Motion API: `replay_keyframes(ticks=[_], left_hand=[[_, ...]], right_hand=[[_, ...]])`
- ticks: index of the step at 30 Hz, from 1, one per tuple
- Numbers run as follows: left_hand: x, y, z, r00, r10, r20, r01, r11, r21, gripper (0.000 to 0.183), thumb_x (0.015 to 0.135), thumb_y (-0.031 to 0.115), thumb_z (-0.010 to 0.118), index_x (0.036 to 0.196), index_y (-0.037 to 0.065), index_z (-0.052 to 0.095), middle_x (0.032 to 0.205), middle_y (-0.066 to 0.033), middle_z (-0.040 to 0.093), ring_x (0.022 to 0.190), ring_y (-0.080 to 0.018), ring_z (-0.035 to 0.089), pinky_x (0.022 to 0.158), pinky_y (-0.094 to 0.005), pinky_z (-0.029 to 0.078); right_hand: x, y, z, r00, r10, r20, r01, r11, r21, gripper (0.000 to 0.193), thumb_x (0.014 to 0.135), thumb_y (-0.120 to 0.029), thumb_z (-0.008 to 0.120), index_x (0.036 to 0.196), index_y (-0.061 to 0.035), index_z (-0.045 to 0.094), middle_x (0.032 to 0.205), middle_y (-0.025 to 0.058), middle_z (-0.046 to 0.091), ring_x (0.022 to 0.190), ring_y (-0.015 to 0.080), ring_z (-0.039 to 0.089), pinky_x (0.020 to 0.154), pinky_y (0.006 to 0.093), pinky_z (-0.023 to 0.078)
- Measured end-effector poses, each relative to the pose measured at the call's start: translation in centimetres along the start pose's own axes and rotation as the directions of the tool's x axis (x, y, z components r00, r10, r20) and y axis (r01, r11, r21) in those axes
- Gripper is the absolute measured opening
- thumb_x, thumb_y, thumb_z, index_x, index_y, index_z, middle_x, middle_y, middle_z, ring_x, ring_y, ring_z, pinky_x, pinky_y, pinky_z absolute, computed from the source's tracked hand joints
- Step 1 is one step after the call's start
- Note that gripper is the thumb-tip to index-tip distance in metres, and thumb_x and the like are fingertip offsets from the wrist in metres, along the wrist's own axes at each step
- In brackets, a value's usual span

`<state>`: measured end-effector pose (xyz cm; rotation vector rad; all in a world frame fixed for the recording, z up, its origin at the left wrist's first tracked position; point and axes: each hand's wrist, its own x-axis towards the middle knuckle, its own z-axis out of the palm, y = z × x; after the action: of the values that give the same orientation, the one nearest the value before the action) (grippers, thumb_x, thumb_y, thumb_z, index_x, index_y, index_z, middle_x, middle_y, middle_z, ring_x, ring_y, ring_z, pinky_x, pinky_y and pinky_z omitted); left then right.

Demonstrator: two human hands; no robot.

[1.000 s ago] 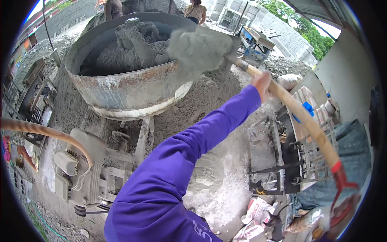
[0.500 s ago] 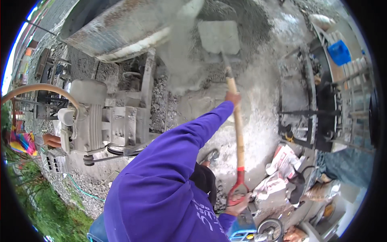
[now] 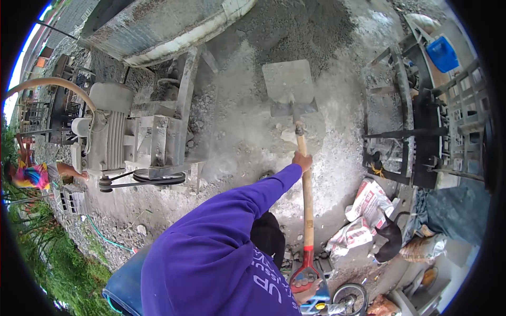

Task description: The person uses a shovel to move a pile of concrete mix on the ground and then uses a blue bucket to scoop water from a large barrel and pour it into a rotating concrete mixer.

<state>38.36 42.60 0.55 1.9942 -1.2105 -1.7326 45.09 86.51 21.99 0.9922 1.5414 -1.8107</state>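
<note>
L hand (image 3: 302, 160) wrapped mid-shaft on shovel (image 3: 293, 100), R hand (image 3: 310, 290) closed on red D-grip behind it, blade empty & poised above gravel pile (image 3: 300, 31) ahead of grip, so next scoop not yet dug, mixer drum (image 3: 158, 26) up-left.

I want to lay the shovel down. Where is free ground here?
Free ground lies between the motor frame and the shovel, pale and dusty. Right of the handle, torn bags crowd the ground; beyond the blade rises the gravel pile.

Your right hand (image 3: 308, 288) at 6 o'clock is mostly hidden behind your sleeve (image 3: 221, 253); mixer drum (image 3: 158, 26) is cut off at 12.
</note>
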Motion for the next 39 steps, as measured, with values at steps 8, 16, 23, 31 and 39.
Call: replay_keyframes(ticks=[8, 16, 23, 31, 39], left_hand=[[-6.8, 30.8, -11.3, 0.778, 0.610, 0.153, -0.358, 0.629, -0.690, 0.030, 0.087, 0.024, 0.061, 0.099, 0.001, 0.045, 0.060, -0.0098, 0.055, 0.048, -0.0204, 0.058, 0.042, -0.0366, 0.048], [-4.2, 44.4, -31.9, 0.710, 0.683, -0.171, -0.609, 0.474, -0.636, 0.038, 0.092, 0.037, 0.054, 0.100, 0.000, 0.048, 0.066, -0.0126, 0.057, 0.051, -0.0243, 0.060, 0.046, -0.0382, 0.052], [-8.0, 40.0, -33.0, 0.804, 0.478, -0.354, -0.593, 0.696, -0.405, 0.046, 0.096, 0.042, 0.040, 0.097, -0.002, 0.051, 0.070, -0.0152, 0.059, 0.052, -0.0255, 0.060, 0.046, -0.0413, 0.051], [-13.8, 28.0, -21.8, 0.792, 0.595, -0.139, -0.439, 0.396, -0.807, 0.038, 0.094, 0.042, 0.046, 0.098, 0.005, 0.046, 0.064, -0.0079, 0.052, 0.049, -0.0207, 0.055, 0.045, -0.0360, 0.048], [-8.0, 7.2, -2.6, 0.985, 0.160, -0.063, -0.145, 0.578, -0.803, 0.021, 0.083, 0.026, 0.060, 0.077, 0.008, 0.052, 0.059, -0.0053, 0.050, 0.042, -0.0181, 0.050, 0.040, -0.0361, 0.045]], right_hand=[[-9.5, -4.1, 19.9, 0.779, -0.470, 0.415, 0.472, 0.875, 0.106, 0.037, 0.087, -0.042, 0.061, 0.076, -0.0115, 0.045, 0.057, 0.0008, 0.045, 0.047, 0.0135, 0.046, 0.049, 0.0286, 0.045], [-11.6, -3.6, 39.3, 0.047, -0.468, 0.883, 0.956, 0.276, 0.095, 0.017, 0.076, -0.005, 0.074, 0.077, -0.0048, 0.058, 0.071, 0.0012, 0.057, 0.064, 0.0111, 0.051, 0.059, 0.0248, 0.041], [-9.6, -2.6, 36.7, -0.312, -0.408, 0.858, 0.924, 0.082, 0.374, 0.021, 0.072, -0.003, 0.077, 0.076, -0.0072, 0.056, 0.075, 0.0066, 0.057, 0.070, 0.0212, 0.053, 0.067, 0.0313, 0.043], [-0.6, -10.3, 23.9, -0.495, -0.226, 0.839, 0.868, -0.170, 0.466, 0.032, 0.066, -0.005, 0.079, 0.080, -0.0076, 0.050, 0.079, 0.0079, 0.054, 0.076, 0.0285, 0.053, 0.071, 0.0392, 0.041], [8.6, -14.8, 5.6, 0.289, -0.304, 0.908, 0.942, 0.257, -0.214, 0.025, 0.079, -0.017, 0.076, 0.083, -0.0042, 0.055, 0.073, 0.0014, 0.050, 0.062, 0.0094, 0.043, 0.057, 0.0264, 0.037]])
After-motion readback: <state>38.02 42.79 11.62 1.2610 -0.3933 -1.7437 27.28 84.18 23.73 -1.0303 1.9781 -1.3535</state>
